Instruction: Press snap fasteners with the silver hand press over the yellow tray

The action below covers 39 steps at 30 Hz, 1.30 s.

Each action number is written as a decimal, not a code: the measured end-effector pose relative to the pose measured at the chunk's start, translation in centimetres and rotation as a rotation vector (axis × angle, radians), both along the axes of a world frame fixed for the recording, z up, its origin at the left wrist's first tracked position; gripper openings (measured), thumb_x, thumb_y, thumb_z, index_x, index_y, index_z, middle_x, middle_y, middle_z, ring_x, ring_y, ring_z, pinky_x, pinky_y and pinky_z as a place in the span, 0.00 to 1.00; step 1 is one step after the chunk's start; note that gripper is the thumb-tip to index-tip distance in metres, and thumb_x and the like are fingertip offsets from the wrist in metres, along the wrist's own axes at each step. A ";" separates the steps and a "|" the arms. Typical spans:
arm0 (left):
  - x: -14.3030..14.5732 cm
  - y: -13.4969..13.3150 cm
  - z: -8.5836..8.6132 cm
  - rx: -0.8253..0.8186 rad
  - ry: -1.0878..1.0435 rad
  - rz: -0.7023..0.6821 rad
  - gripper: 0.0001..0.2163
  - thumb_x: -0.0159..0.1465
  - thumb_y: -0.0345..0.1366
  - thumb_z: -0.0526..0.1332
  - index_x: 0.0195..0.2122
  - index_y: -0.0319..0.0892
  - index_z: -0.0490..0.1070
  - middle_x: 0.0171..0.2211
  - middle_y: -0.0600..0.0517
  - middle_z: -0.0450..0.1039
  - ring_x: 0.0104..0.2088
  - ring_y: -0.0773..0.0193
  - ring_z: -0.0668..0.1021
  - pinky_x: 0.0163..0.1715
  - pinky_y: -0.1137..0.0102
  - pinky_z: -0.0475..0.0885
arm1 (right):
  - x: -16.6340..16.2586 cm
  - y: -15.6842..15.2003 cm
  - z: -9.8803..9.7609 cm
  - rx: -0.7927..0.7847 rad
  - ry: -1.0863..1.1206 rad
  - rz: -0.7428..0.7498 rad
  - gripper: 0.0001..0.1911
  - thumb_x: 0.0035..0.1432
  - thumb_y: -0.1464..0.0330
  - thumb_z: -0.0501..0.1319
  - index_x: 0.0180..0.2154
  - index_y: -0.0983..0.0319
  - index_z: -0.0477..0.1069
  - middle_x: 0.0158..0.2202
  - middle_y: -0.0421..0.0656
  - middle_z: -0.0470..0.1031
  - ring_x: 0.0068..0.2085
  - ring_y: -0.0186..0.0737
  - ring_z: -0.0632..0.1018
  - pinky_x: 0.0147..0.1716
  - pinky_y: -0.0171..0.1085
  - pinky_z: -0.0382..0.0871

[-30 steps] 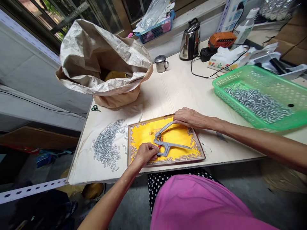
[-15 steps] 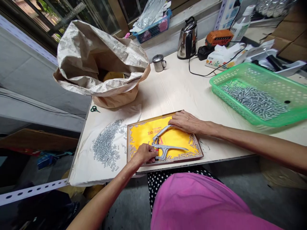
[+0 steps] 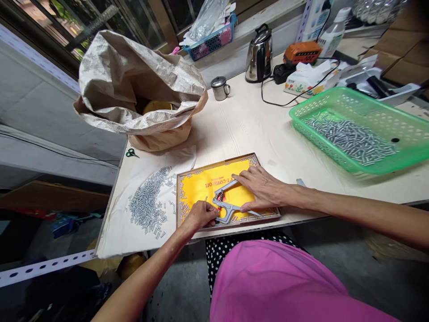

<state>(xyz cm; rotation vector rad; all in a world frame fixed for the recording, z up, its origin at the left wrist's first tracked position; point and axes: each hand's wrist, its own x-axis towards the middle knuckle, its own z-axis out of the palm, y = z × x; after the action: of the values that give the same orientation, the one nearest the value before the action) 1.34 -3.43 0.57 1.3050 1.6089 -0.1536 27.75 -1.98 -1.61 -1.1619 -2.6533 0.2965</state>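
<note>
Grey spring-loaded pliers (image 3: 228, 206) lie over a shallow tray (image 3: 198, 170), their handles spread apart and pointing right. My right hand (image 3: 260, 185) spans the handles, its fingers at the upper one and its thumb on the lower one. At the jaw end, my left hand (image 3: 205, 213) is closed in a pinch. Whatever sits between its fingertips is too small and covered to make out. The tray has a yellow printed lining (image 3: 197, 188), and small silvery metal pins (image 3: 185, 209) are scattered along its edges.
Left of the tray a heap of metal pins (image 3: 145, 201) rests on white cloth. A green basket (image 3: 335, 152) at right holds more pins. Behind stand a large open sack (image 3: 161, 134), a lidded metal mug (image 3: 219, 89) and a kettle (image 3: 258, 56). Green-handled scissors (image 3: 131, 153) lie at left.
My right hand has come down from the tray's far edge and the upper handle's tip to span both handles. My left hand stays pinched at the jaw end.
</note>
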 end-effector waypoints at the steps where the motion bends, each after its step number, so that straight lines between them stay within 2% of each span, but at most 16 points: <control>1: -0.1 0.0 -0.1 0.001 0.000 0.001 0.09 0.56 0.37 0.64 0.23 0.37 0.73 0.16 0.56 0.70 0.18 0.70 0.70 0.21 0.75 0.61 | 0.0 -0.2 0.2 -0.008 -0.011 -0.004 0.51 0.54 0.36 0.51 0.62 0.72 0.59 0.50 0.57 0.70 0.46 0.55 0.67 0.48 0.52 0.58; 6: -0.2 -0.2 -0.3 0.013 -0.024 0.004 0.08 0.57 0.36 0.63 0.23 0.38 0.72 0.16 0.56 0.69 0.18 0.70 0.70 0.21 0.76 0.59 | -0.5 -1.1 0.7 -0.027 -0.050 -0.042 0.55 0.49 0.37 0.57 0.64 0.72 0.56 0.53 0.60 0.69 0.50 0.60 0.67 0.50 0.55 0.57; 10: -0.2 -0.3 -0.3 0.020 -0.035 -0.005 0.09 0.57 0.36 0.63 0.22 0.38 0.71 0.15 0.56 0.69 0.17 0.71 0.69 0.20 0.76 0.58 | -1.2 -1.6 1.1 -0.062 -0.087 -0.078 0.52 0.48 0.45 0.63 0.63 0.73 0.57 0.54 0.60 0.69 0.51 0.62 0.67 0.50 0.55 0.59; 14: 0.0 -0.5 0.0 0.030 -0.024 0.016 0.08 0.57 0.35 0.63 0.22 0.38 0.71 0.15 0.56 0.68 0.18 0.70 0.69 0.21 0.76 0.58 | -1.5 -1.9 1.0 -0.072 -0.094 -0.090 0.48 0.48 0.50 0.63 0.63 0.73 0.57 0.55 0.61 0.68 0.51 0.62 0.67 0.50 0.57 0.59; 20: 0.2 -0.7 0.5 0.047 -0.013 0.027 0.07 0.56 0.33 0.62 0.23 0.38 0.71 0.14 0.56 0.68 0.18 0.70 0.70 0.21 0.76 0.59 | -1.2 -2.2 0.2 -0.102 -0.061 -0.091 0.58 0.42 0.39 0.64 0.63 0.71 0.56 0.57 0.62 0.66 0.53 0.65 0.67 0.52 0.59 0.60; 23: 0.2 -0.7 0.5 0.041 -0.018 0.036 0.07 0.57 0.33 0.62 0.23 0.38 0.72 0.14 0.57 0.68 0.18 0.71 0.69 0.21 0.76 0.59 | -1.1 -2.3 0.0 -0.103 -0.052 -0.091 0.60 0.41 0.36 0.62 0.64 0.71 0.56 0.56 0.62 0.66 0.53 0.65 0.67 0.52 0.59 0.60; 31: -0.3 -1.0 0.3 0.061 -0.046 0.071 0.06 0.57 0.35 0.63 0.26 0.37 0.74 0.15 0.57 0.69 0.18 0.70 0.70 0.22 0.76 0.61 | -1.2 -1.8 0.5 -0.145 -0.092 -0.047 0.55 0.45 0.44 0.65 0.64 0.72 0.55 0.55 0.62 0.67 0.51 0.65 0.67 0.48 0.59 0.63; 39: -0.3 -0.8 0.3 0.057 -0.024 0.059 0.07 0.57 0.36 0.64 0.26 0.38 0.74 0.16 0.55 0.70 0.18 0.69 0.70 0.22 0.75 0.60 | -1.5 -2.2 0.0 -0.077 -0.107 -0.057 0.42 0.53 0.53 0.63 0.62 0.70 0.58 0.53 0.59 0.69 0.49 0.59 0.69 0.47 0.54 0.63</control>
<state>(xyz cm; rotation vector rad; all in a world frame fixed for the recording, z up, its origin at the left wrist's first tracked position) 1.03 -4.26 0.87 1.2965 1.6397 -0.0561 26.21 -4.15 -1.61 -1.3089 -2.7163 0.3379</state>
